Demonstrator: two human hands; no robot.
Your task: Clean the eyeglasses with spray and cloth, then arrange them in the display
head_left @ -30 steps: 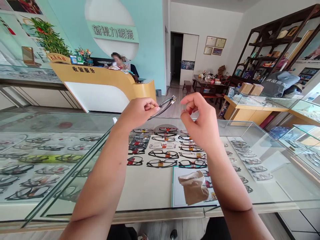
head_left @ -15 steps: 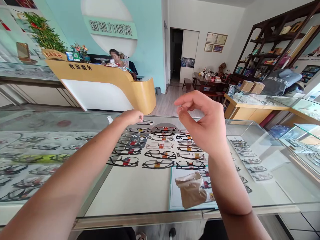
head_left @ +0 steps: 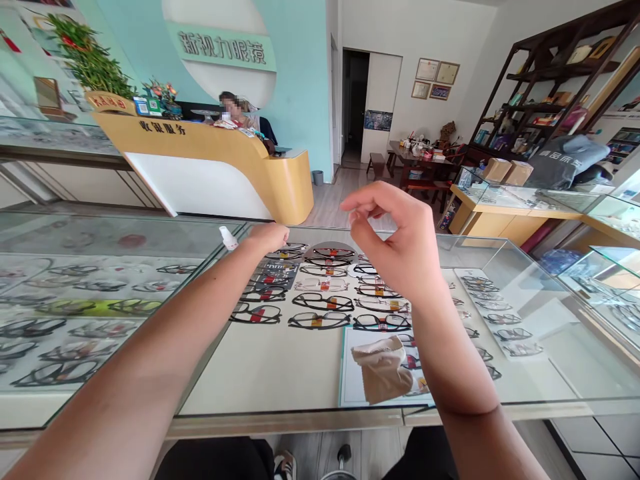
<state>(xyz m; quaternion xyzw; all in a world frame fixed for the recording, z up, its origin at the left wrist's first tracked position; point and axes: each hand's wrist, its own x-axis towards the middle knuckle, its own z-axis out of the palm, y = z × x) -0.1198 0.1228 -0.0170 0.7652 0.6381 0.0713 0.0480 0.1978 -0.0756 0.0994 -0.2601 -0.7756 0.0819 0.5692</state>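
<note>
My left hand (head_left: 270,237) reaches to the far left end of the rows of eyeglasses (head_left: 323,303). Its fingers are curled shut and turned away, so what they hold, if anything, is hidden. The nearest pair of glasses (head_left: 295,247) lies just right of it. Left of the wrist is a small white bottle (head_left: 228,238). My right hand (head_left: 400,233) is raised above the right-hand columns of glasses, thumb and fingers curled together in a loose pinch, with nothing visible between them. Below it, a crumpled beige cloth (head_left: 383,370) lies over a white, teal-edged tray (head_left: 347,390).
A glass display counter (head_left: 240,380) runs across the front. More eyeglasses show at left (head_left: 55,375) and right (head_left: 510,333). Beyond stands a yellow and white reception desk (head_left: 210,180) with a person (head_left: 237,117) behind it. Another showcase (head_left: 500,220) is at far right.
The view has shifted slightly, and the glasses appear a little higher and further right. More of the white bottle shows beside my left wrist. My right hand keeps its curled pose.
</note>
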